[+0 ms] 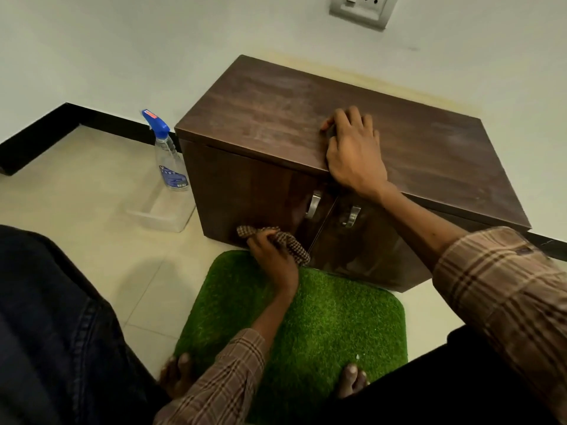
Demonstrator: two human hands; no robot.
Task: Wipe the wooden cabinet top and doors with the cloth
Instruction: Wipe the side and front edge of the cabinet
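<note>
Your left hand (273, 256) is closed around a bunched checked cloth (288, 240), pressing it against the lower part of the left cabinet door (245, 194); part of the cloth sticks out on both sides of your fingers. Your right hand (352, 148) lies spread and flat, palm down, on the front edge of the wooden cabinet top (306, 102), fingers apart and holding nothing that you can make out, though a small dark shape shows under the thumb side and cannot be identified. The right hand sits above and to the right of the cloth hand, with the two metal door handles (313, 205) between them in height. The right door (368, 250) lies just right of the cloth. Below your left hand, a green artificial-grass mat (322, 317) lies on the tiled floor (92, 210) against the cabinet base, with your bare toes at its near edge. Left of both hands, beside the cabinet's side, stands a clear spray bottle (168, 154) with a blue trigger head. Far above the right hand, a wall socket (362, 7) sits on the pale wall.
</note>
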